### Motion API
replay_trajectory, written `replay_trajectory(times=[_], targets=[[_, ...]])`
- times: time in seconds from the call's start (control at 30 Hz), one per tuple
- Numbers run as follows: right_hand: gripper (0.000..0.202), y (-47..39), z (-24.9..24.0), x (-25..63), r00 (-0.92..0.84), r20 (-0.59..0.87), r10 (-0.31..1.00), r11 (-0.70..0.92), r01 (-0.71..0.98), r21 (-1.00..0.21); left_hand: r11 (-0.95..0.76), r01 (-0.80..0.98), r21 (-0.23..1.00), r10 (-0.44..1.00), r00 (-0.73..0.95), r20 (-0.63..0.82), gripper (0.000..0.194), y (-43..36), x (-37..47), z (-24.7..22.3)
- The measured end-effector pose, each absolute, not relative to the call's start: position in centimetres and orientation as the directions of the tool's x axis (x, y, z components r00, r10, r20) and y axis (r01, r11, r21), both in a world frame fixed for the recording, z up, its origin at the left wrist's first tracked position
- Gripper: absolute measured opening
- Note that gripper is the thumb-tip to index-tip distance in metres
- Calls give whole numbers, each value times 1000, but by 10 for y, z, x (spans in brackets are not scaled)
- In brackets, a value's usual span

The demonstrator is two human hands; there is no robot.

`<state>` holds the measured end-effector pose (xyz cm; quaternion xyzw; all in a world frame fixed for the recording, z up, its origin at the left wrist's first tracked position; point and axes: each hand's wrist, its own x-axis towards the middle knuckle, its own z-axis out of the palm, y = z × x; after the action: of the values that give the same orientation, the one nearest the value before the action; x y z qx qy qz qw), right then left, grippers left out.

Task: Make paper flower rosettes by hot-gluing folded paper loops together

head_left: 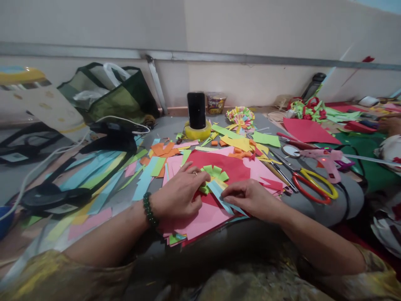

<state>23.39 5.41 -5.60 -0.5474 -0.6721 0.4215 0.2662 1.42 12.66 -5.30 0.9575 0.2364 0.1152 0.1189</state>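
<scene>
A red paper sheet [233,162] lies on a stack of pink sheets [200,223]. On it is a ring of light green paper tabs [216,172] with pale yellow inside. Across the lower part of this ring runs a light blue paper strip [218,193]. My left hand [181,190], with a ring and a green bead bracelet, rests on the papers, its index fingertip at the ring's left side. My right hand [250,198] has its fingers closed in a pinch on the blue strip's lower right part.
A phone [196,110] stands in a yellow tape roll [197,131]. Coloured paper scraps surround the stack. Scissors [315,186] and a pink glue gun [328,161] lie at right. A bag [125,100] and a large cup [40,100] stand at left. Another person's hand [390,125] shows far right.
</scene>
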Motion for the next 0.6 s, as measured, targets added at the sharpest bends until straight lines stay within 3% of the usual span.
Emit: replay_trajectory(times=[0.13, 0.6], targets=[[18, 55, -54, 232, -253, -112, 961, 49, 556, -830, -879, 395, 267, 446, 879, 168, 45, 128, 14, -55], [20, 62, -50, 230, -295, -112, 949, 102, 622, -777, -886, 395, 245, 436, 888, 147, 38, 127, 15, -54]])
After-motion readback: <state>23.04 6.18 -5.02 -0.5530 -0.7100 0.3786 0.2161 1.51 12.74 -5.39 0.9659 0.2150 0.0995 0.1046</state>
